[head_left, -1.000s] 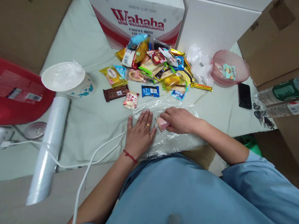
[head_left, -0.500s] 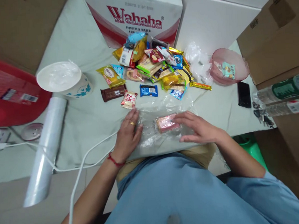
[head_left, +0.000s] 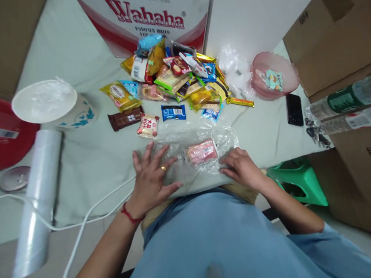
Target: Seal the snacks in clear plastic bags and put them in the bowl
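A pink-wrapped snack (head_left: 202,152) lies on a thin sheet of clear plastic film (head_left: 225,131) at the near edge of the table. To its left, my left hand (head_left: 154,175) rests on the film and table, open with fingers spread. My right hand (head_left: 241,166) is at the film's right edge, fingers curled and drawn in towards the thumb on the film. Beyond the film lie a blue snack packet (head_left: 173,112), a small red and cream packet (head_left: 147,125) and a brown packet (head_left: 125,118).
A heap of wrapped snacks (head_left: 174,77) lies before a Wahaha carton (head_left: 157,19). Left are a paper tub (head_left: 80,111), a plastic roll (head_left: 38,202) and a white cable (head_left: 91,210). Right are crumpled plastic (head_left: 233,73), a pink bowl (head_left: 291,68), a phone (head_left: 294,110) and bottles (head_left: 366,89).
My left hand has spread its fingers and slid slightly towards me. My right hand has drawn off the pink-wrapped snack to the film's right edge, its fingers curling. The camera view has shifted.
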Action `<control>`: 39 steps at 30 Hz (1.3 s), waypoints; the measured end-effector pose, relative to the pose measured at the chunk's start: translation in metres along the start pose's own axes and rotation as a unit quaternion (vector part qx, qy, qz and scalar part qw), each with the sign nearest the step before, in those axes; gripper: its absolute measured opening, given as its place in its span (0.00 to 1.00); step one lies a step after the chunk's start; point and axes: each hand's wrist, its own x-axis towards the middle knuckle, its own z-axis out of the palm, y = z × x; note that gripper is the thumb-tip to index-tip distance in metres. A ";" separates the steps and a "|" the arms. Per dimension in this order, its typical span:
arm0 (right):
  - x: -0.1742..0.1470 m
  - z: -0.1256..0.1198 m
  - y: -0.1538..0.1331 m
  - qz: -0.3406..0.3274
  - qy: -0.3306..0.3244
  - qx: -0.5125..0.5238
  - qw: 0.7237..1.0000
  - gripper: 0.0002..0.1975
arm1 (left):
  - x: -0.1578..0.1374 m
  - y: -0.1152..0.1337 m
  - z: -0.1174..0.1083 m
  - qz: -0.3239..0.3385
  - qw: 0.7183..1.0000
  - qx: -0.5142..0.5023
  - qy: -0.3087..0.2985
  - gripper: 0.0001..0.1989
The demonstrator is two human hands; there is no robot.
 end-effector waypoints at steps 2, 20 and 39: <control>0.004 -0.008 0.000 -0.036 -0.013 0.021 0.999 0.07 | 0.000 0.006 0.004 -0.012 1.000 0.009 0.024 0.21; 0.142 -0.041 0.022 -0.061 -0.109 0.000 0.992 0.07 | -0.021 0.015 0.008 -0.184 0.960 -0.029 0.209 0.05; 0.132 -0.037 0.023 -0.076 -0.067 -0.008 0.995 0.10 | 0.032 0.024 0.026 -0.267 0.948 0.009 0.172 0.11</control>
